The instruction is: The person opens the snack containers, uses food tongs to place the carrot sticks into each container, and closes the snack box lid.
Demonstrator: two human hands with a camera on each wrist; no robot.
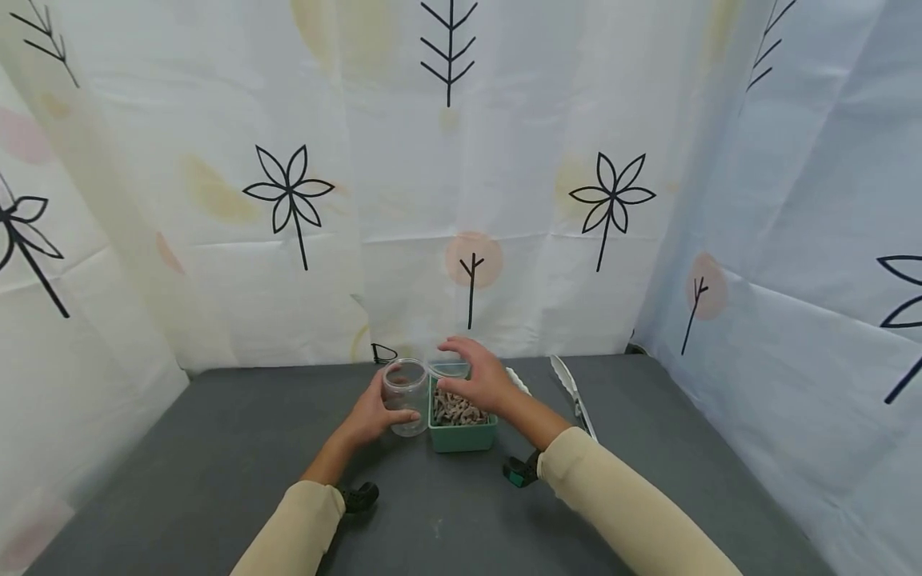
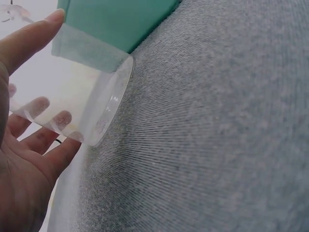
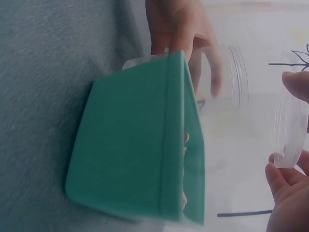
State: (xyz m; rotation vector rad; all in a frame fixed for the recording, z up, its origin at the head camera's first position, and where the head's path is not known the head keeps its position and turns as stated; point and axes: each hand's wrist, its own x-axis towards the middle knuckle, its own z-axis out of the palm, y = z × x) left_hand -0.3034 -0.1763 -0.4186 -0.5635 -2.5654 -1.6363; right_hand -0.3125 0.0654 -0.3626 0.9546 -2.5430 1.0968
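Note:
In the head view my left hand (image 1: 366, 416) grips a clear, wide-mouthed plastic jar (image 1: 409, 402), thumb in front and fingers round its far side. The jar stands upright on the dark table, its base (image 2: 113, 101) at the surface in the left wrist view. Through its wall no contents show. My right hand (image 1: 481, 379) holds a clear round lid (image 3: 289, 130) by its edge, between thumb and fingers, above and apart from the jar. Just right of the jar sits a green rectangular box (image 1: 463, 439) holding many small greyish-brown curled pieces (image 1: 457, 409).
Metal tongs (image 1: 571, 390) lie on the grey table (image 1: 266, 448) to the right of the box. A white object (image 1: 518, 382) shows partly behind my right forearm. Patterned white curtains (image 1: 403, 160) enclose the table at the back and sides.

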